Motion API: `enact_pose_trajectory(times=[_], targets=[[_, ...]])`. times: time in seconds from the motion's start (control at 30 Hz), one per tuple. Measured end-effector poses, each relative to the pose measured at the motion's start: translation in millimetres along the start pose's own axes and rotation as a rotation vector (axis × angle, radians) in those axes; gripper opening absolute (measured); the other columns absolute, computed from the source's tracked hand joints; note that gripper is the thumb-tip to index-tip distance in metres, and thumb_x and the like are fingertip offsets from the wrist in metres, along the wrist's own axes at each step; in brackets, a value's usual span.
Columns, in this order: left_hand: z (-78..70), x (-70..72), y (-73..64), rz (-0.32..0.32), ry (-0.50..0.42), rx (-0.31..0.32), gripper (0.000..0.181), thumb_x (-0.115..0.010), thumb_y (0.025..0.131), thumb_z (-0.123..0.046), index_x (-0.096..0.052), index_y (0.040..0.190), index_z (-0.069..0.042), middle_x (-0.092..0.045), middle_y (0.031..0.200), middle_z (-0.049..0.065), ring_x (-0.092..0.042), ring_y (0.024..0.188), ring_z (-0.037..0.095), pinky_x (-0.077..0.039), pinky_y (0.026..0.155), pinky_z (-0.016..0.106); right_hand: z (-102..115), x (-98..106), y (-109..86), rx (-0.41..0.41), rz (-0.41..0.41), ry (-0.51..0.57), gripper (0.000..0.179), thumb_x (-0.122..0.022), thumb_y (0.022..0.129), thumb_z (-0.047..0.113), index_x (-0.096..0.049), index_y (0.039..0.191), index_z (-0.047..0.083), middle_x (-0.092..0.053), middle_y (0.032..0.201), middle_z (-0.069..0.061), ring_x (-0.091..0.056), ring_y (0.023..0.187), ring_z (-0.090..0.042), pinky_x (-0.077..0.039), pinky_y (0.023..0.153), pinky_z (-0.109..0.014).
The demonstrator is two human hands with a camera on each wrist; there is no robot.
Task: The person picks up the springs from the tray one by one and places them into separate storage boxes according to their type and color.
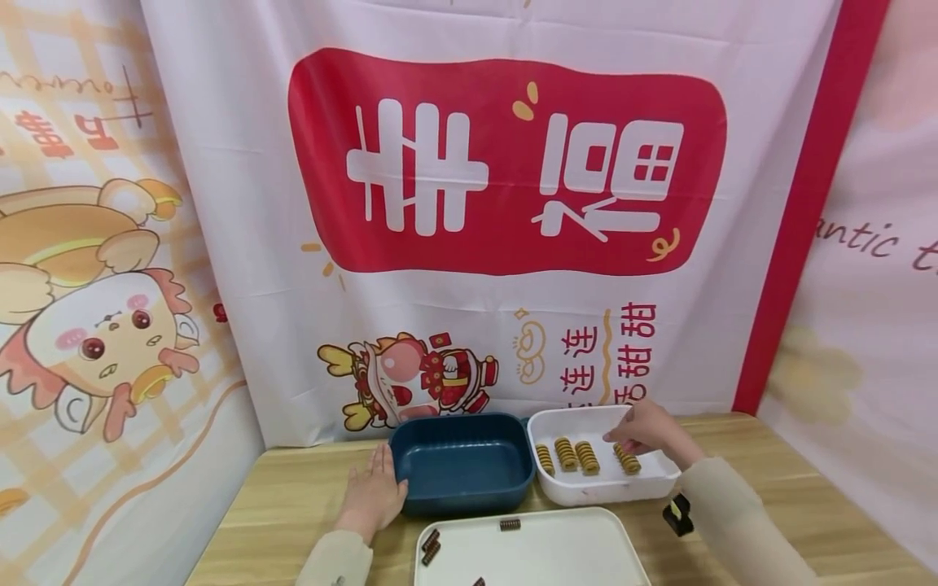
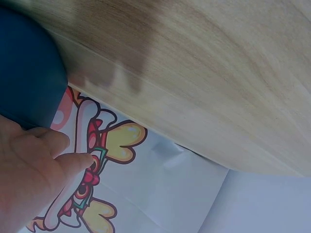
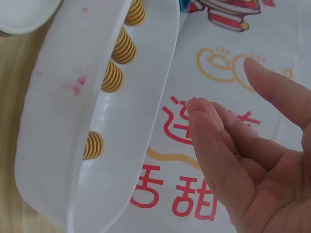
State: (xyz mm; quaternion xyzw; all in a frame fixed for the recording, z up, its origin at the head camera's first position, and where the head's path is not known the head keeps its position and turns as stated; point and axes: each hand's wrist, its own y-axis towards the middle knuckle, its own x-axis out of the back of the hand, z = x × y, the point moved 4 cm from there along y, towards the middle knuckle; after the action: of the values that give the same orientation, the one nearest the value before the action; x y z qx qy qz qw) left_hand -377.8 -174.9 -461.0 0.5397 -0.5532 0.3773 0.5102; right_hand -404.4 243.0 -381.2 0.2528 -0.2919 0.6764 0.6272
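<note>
My left hand (image 1: pixel 372 490) rests against the left wall of a dark blue rectangular basin (image 1: pixel 469 468), fingers extended; the left wrist view shows the hand (image 2: pixel 34 170) beside the basin's blue side. Over the right part of a white container (image 1: pixel 604 491) is my right hand (image 1: pixel 645 429). In the right wrist view its thumb and fingers (image 3: pixel 216 160) stand apart with nothing between them. Inside the white container lie several yellow-brown ridged rolls (image 1: pixel 588 458): a group toward the left, and a single roll (image 1: pixel 627 460) just below the right hand.
A cream tray (image 1: pixel 542 553) in front holds several small dark ribbed pieces (image 1: pixel 510 525). A small black object (image 1: pixel 678 514) is near the right forearm. Everything stands on a wooden table (image 1: pixel 293 505), with a printed cloth (image 1: pixel 506 301) hanging close behind.
</note>
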Motion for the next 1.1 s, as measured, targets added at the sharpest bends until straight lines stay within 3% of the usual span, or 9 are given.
enact_pose_trajectory(times=[0.23,0.53,0.7,0.83,1.1], targets=[[1.8,-3.1,0.1,-0.003,0.009,0.006,0.066,-0.049,0.094,-0.028,-0.029,0.139,0.016,-0.028,0.146,0.031,-0.027,0.135,0.043,-0.021,0.103,0.064,4.0,-10.8,-42.9,0.189,0.089,0.042,0.027,-0.075,0.076,0.012,-0.059,0.058,0.0,-0.05,0.05,0.002,-0.046,0.047,-0.008,-0.043,0.046,-0.021],[0.2,-3.2,0.2,-0.011,-0.004,0.004,0.066,-0.049,0.094,-0.028,-0.03,0.139,0.016,-0.028,0.146,0.031,-0.027,0.135,0.043,-0.021,0.103,0.064,-16.7,-34.6,-86.8,0.33,0.065,-0.143,0.028,-0.079,0.07,0.018,-0.059,0.052,0.01,-0.046,0.045,0.01,-0.043,0.042,-0.004,-0.036,0.039,-0.021],[-0.1,0.8,-1.1,-0.009,0.004,0.002,0.066,-0.05,0.094,-0.028,-0.03,0.138,0.017,-0.029,0.145,0.031,-0.028,0.134,0.043,-0.023,0.102,0.064,-32.2,-48.2,-102.8,0.236,0.055,-0.259,0.028,-0.08,0.068,0.021,-0.057,0.053,0.015,-0.046,0.046,0.009,-0.043,0.044,-0.007,-0.034,0.041,-0.024],[0.8,1.8,-1.8,-0.009,0.0,0.007,0.066,-0.05,0.094,-0.028,-0.03,0.139,0.016,-0.028,0.146,0.031,-0.027,0.135,0.043,-0.022,0.103,0.064,-35.6,-58.8,-114.3,0.096,0.045,-0.293,0.027,-0.083,0.066,0.022,-0.057,0.06,0.014,-0.049,0.053,0.003,-0.045,0.051,-0.014,-0.037,0.048,-0.029],[0.1,1.5,-0.3,0.0,-0.001,0.008,0.065,-0.049,0.094,-0.028,-0.03,0.139,0.016,-0.028,0.146,0.031,-0.027,0.135,0.043,-0.021,0.103,0.064,-38.1,-73.9,-124.4,0.104,-0.011,-0.326,0.028,-0.08,0.057,0.014,-0.052,0.061,0.012,-0.046,0.058,0.001,-0.042,0.054,-0.018,-0.034,0.051,-0.033]])
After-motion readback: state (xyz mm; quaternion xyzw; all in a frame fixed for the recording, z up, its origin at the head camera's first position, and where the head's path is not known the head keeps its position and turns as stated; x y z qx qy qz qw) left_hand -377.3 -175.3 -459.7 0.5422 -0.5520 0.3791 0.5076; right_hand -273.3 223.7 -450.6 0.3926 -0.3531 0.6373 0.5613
